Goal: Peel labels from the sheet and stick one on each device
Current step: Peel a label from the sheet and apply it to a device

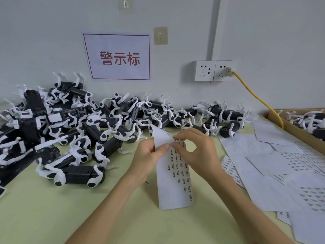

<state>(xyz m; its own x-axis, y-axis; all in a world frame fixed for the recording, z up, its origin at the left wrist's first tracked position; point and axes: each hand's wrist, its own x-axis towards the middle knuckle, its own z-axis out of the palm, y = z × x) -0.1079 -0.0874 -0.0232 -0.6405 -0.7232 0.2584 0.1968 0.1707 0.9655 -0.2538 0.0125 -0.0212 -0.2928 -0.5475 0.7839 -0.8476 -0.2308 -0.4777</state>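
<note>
Open green table (52, 213) lies near the front edge, between the heap of black-and-white devices (75, 120) along the wall (263, 41) and loose sheets (263, 152) at the right. A cardboard box (297, 132) far right holds more devices. Over the table's middle, the left hand (147, 155) grips the curled top of the label sheet (175, 182), a white strip with rows of small black labels; the right hand (197, 148) pinches at its fold.

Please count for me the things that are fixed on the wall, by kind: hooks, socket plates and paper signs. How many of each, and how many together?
Hooks: 2
Socket plates: 2
Paper signs: 1
Total: 5
</note>
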